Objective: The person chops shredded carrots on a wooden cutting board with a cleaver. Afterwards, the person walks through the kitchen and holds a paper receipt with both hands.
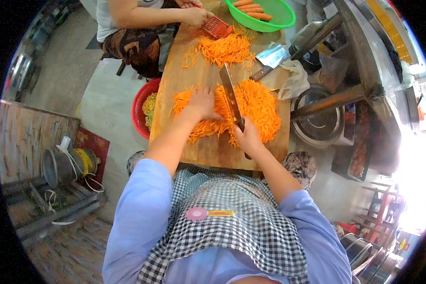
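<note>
My right hand [249, 137] grips the dark handle of a knife [230, 92], whose long blade points away from me across the shredded carrot. My left hand [203, 103] lies palm down on the left part of the shredded carrot [256, 106], fingers spread and thumb toward the blade. Some of its fingertips are sunk in the orange strands. The pile rests on a wooden board [199, 155] in front of me. Beyond it is a second heap of carrot shreds [227, 47], where another person's hand [197, 16] holds a red grater [217, 27].
A green basket [291, 23] with several whole carrots [253, 10] stands at the far right. A cleaver [272, 56] and a plastic bag [294, 78] lie along the board's right side. On the floor at left sits a red basket [137, 111] of chopped food.
</note>
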`<state>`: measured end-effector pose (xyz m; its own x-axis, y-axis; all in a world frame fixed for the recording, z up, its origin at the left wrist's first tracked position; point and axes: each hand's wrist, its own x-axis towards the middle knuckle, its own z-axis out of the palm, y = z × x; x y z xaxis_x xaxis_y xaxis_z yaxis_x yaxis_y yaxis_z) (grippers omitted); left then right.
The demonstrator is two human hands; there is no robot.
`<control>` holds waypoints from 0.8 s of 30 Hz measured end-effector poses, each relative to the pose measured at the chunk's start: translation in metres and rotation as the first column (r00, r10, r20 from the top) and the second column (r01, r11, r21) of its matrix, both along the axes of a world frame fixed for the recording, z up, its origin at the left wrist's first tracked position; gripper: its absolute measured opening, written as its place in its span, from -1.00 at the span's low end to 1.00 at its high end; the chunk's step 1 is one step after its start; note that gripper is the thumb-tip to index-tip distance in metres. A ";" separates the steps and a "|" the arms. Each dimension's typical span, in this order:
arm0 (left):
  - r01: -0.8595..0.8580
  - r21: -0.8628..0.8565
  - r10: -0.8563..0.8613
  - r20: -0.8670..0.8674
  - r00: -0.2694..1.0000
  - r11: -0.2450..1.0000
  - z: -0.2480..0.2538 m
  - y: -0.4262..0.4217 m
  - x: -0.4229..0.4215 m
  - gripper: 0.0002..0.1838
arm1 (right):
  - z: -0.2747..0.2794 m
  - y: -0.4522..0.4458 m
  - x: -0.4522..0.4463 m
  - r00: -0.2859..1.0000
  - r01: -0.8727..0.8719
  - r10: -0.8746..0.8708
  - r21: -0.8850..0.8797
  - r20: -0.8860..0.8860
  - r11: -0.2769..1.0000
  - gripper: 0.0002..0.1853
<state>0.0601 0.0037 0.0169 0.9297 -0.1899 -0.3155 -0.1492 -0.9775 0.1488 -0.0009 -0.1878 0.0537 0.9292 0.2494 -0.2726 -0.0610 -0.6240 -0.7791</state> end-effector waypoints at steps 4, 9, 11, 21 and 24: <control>0.012 0.019 -0.012 0.031 0.999 1.000 -0.003 0.001 -0.002 0.13 | 0.012 -0.002 -0.004 0.996 -0.076 0.069 -0.121 -0.058 0.990 -0.77; 0.008 -0.007 -0.007 0.013 1.000 1.000 -0.006 0.002 -0.005 0.08 | 0.009 0.000 0.007 0.977 -0.118 0.098 -0.094 -0.189 0.989 -0.77; 0.010 0.015 -0.010 -0.023 1.000 1.000 -0.001 0.000 -0.004 0.08 | 0.001 0.003 0.017 0.978 -0.132 0.114 -0.096 -0.174 0.987 -0.76; -0.059 0.034 0.060 -0.007 0.998 0.998 0.000 -0.003 -0.009 0.12 | -0.025 0.008 0.008 1.000 -0.024 0.024 -0.033 0.001 0.999 -0.77; -0.069 0.004 0.069 0.031 0.997 0.998 -0.012 -0.002 -0.013 0.10 | -0.005 -0.001 -0.005 0.993 -0.099 0.104 -0.092 0.048 0.991 -0.76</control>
